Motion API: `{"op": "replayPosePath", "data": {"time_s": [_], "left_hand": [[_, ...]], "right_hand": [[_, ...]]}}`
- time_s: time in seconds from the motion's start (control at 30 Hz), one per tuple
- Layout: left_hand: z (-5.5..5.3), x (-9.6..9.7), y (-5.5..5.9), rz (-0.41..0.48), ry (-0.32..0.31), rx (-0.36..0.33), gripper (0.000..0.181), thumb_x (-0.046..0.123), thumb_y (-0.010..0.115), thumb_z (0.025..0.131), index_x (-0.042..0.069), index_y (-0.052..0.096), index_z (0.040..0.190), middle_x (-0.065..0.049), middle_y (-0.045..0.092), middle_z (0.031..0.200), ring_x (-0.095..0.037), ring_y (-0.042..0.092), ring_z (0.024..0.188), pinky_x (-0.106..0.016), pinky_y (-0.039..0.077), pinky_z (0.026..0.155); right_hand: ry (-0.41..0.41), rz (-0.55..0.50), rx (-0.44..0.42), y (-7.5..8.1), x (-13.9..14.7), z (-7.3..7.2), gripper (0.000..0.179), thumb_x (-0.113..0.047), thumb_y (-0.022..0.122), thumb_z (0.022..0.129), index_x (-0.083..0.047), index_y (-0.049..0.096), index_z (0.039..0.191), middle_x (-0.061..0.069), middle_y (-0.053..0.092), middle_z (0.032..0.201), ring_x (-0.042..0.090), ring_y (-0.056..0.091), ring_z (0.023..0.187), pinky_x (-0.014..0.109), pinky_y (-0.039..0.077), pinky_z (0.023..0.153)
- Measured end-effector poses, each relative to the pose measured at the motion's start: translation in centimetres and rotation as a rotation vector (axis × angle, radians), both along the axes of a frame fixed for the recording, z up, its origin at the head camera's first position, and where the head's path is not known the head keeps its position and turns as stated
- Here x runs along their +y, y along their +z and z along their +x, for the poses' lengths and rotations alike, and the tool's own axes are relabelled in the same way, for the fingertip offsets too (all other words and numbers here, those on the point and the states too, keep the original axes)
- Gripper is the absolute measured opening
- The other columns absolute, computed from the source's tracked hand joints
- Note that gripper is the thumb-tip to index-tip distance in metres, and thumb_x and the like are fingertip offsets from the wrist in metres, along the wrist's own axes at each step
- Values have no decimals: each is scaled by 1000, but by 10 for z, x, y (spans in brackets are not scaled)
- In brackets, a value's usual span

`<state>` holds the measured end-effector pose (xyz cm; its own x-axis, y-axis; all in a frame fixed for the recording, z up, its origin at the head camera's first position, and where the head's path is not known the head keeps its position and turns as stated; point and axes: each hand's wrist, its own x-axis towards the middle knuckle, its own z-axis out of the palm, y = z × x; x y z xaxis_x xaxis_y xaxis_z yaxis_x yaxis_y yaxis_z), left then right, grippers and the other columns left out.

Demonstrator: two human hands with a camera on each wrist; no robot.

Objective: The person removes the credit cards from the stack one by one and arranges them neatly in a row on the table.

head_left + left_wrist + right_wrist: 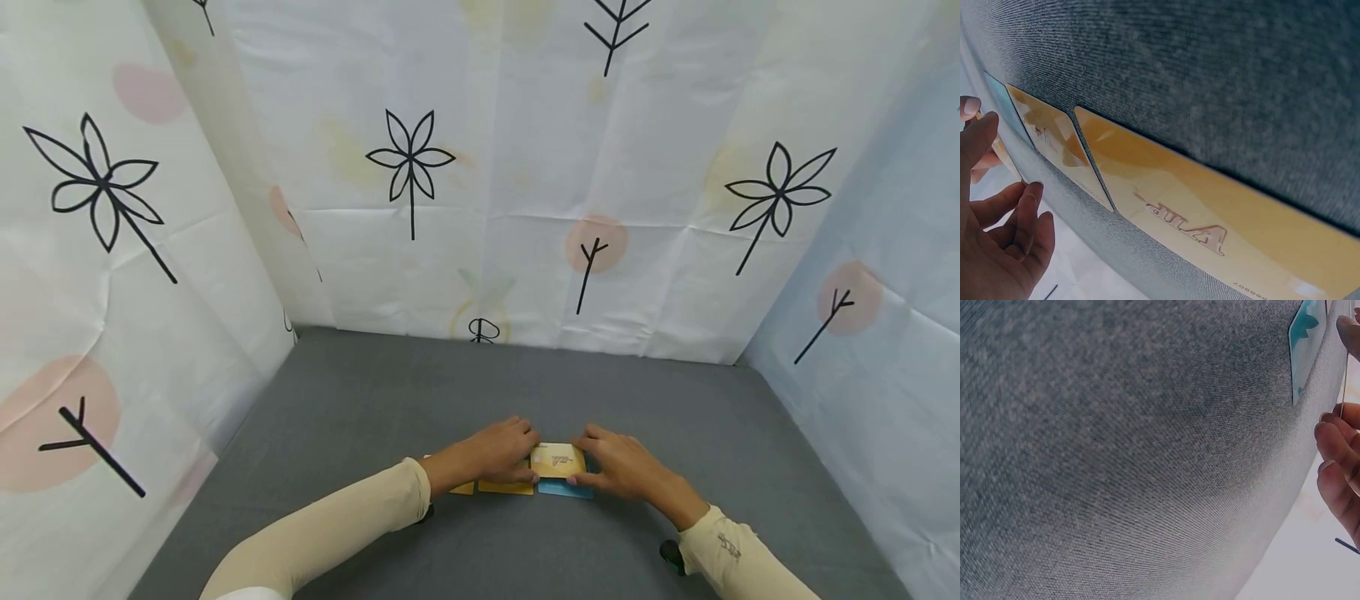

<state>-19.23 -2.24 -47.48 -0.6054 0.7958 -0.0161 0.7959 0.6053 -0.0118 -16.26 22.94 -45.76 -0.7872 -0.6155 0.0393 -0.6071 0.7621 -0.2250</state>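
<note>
Between both hands a gold card point(557, 460) is held above the table, overlapping a blue card point(566, 489) in the head view. My left hand point(501, 450) pinches its left side between thumb and fingers, and my right hand point(622, 462) grips its right side the same way. Side by side to the left of the blue card lie a gold card point(1060, 137) and another gold card point(1210, 212) with raised lettering, both flat. The left arm and hand partly cover these two in the head view. Only the held card's thin edge point(1344, 387) shows in the right wrist view.
The cards lie on a grey cloth-covered table point(420, 392). White patterned curtains point(480, 167) hang along its back and both sides. A small dark object point(672, 557) shows at the right sleeve's cuff.
</note>
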Motion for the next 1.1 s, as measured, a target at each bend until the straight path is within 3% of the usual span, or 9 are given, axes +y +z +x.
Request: {"op": "replayPosePath", "data": {"time_s": [0.67, 1.1], "left_hand": [[2, 9, 1, -22, -2, 11, 53, 58, 62, 93, 18, 63, 127, 4, 62, 113, -8, 53, 95, -22, 45, 80], [5, 10, 3, -12, -31, 35, 50, 57, 63, 94, 18, 64, 125, 4, 62, 111, -8, 53, 93, -22, 45, 79]], "right_hand": [[-34, 4, -9, 0, 6, 5, 52, -46, 77, 85, -9, 70, 120, -4, 55, 95, -2, 40, 67, 20, 35, 57], [-47, -8, 12, -5, 11, 10, 57, -57, 71, 87, -11, 70, 120, -6, 57, 98, -2, 46, 70, 20, 38, 56]]}}
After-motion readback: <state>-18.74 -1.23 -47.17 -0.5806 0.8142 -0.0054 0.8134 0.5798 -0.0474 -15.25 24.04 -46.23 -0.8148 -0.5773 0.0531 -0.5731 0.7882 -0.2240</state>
